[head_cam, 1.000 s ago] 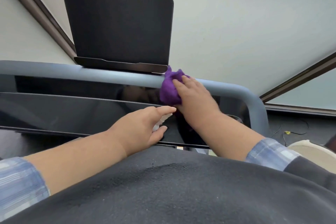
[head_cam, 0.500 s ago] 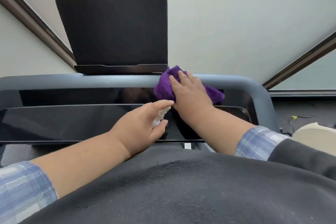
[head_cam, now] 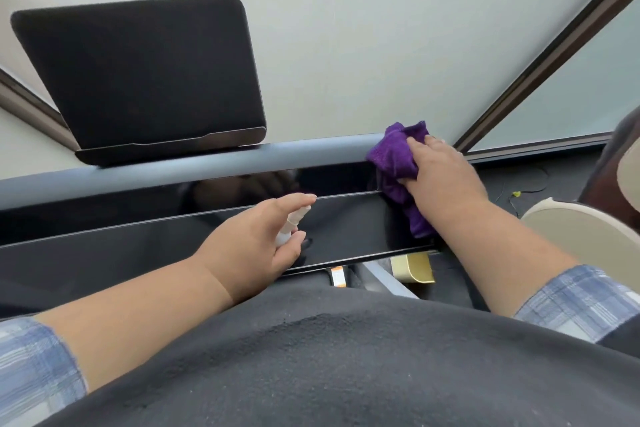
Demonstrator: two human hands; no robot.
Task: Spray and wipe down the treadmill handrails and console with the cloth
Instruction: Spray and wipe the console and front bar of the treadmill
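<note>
The grey handrail (head_cam: 194, 166) above the glossy black console (head_cam: 145, 246) is rigid and smooth. At its right end the right hand (head_cam: 443, 177) grips the bunched purple cloth (head_cam: 394, 152), which looks soft, light and best held wadded. The left hand (head_cam: 256, 246) clasps a small white spray bottle (head_cam: 291, 225), probably light and slippery, over the console's middle.

We count two hands: a left hand (head_cam: 256, 239) and a right hand (head_cam: 441, 172). We see one purple cloth (head_cam: 396, 156), one small white spray bottle (head_cam: 289, 225), one grey handrail (head_cam: 194, 165), one glossy black console (head_cam: 138, 236), one black tablet holder (head_cam: 138, 73) and two plaid sleeves (head_cam: 581, 302).
</note>
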